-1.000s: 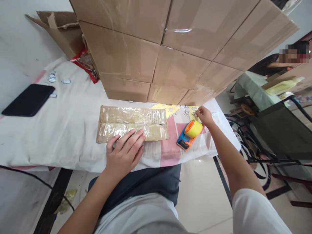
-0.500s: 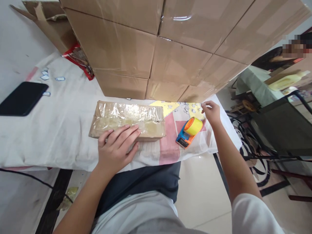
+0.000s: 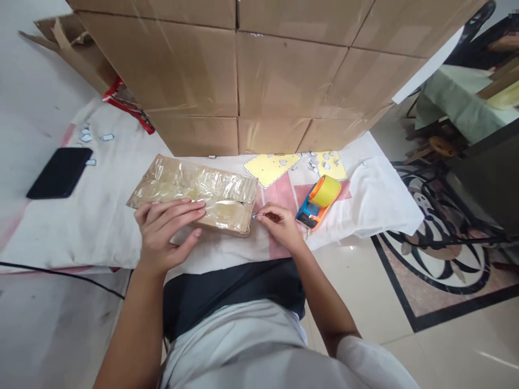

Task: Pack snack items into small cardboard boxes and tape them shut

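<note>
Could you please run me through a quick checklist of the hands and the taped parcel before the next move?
1. Left hand steadies the flat brown tape-wrapped cardboard parcel: ok.
2. Right hand pinches a small white sticker by the parcel's end: ok.
3. Sticker's printed side: cannot tell.
4. Orange-and-blue tape dispenser with yellow roll clear of both hands: ok.
5. Black flat phone away from the parcel: ok.
6. Parcel fully on the white cloth-covered table: ok.

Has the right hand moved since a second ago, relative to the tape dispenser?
Yes. The right hand came from beyond the tape dispenser back to its near left side, now pinching a small label beside the taped parcel.
</note>
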Demonstrator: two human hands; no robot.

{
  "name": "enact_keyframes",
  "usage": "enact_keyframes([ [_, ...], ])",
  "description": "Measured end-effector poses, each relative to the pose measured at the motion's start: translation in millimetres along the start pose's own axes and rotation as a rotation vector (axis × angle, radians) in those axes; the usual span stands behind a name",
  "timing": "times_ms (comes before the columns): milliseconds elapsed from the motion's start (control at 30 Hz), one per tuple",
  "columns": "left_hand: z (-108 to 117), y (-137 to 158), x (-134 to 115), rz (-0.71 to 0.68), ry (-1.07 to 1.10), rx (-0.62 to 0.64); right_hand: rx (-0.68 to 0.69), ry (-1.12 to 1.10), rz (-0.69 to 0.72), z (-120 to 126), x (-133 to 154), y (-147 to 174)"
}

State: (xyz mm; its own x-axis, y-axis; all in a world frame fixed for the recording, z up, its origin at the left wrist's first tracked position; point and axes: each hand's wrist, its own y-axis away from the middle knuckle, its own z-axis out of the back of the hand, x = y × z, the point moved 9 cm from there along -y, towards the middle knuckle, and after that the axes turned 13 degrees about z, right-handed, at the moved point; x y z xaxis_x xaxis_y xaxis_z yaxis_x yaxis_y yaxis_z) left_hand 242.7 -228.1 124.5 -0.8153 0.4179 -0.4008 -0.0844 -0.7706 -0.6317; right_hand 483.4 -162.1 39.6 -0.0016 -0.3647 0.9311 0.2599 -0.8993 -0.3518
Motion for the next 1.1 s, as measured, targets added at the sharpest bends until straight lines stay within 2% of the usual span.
enact_keyframes([
  [133,0.5,-0.7,-3.9,-0.031,0.014,0.098,-0.092,-0.092,-0.031,-5.2,-15.1,-3.6],
  [267,-0.3,-2.2,-5.3,-0.034,0.019,0.13,-0.394,-0.101,-0.066,-0.7,-17.4,14.8],
  [333,-0.7,-2.5,-5.5,-0.032,0.021,0.123,-0.451,-0.04,-0.054,-6.6,-12.7,26.2],
  [500,-2.0,-0.1,-4.2,-0.026,0.04,0.155,-0.359,-0.045,0.025,-26.9,-3.2,36.5],
  [667,-1.8,0.9,0.8,0.018,0.037,0.159,-0.217,-0.137,-0.034,-30.6,-8.9,37.5],
  [767,-2.5,0.4,1.2,0.034,0.028,0.143,-0.271,-0.164,-0.075,-25.7,-10.2,43.0],
  [833,-2.5,-0.1,-0.1,0.03,0.026,0.128,-0.302,-0.159,-0.063,-26.2,-7.3,45.7],
  [967,-3.6,-1.2,1.5,0.045,0.025,0.127,-0.261,-0.151,-0.035,-35.6,-1.8,44.8],
  [1100,-2.6,-3.0,-1.3,0.055,0.014,0.127,-0.328,-0.169,-0.015,-27.5,1.9,38.2],
])
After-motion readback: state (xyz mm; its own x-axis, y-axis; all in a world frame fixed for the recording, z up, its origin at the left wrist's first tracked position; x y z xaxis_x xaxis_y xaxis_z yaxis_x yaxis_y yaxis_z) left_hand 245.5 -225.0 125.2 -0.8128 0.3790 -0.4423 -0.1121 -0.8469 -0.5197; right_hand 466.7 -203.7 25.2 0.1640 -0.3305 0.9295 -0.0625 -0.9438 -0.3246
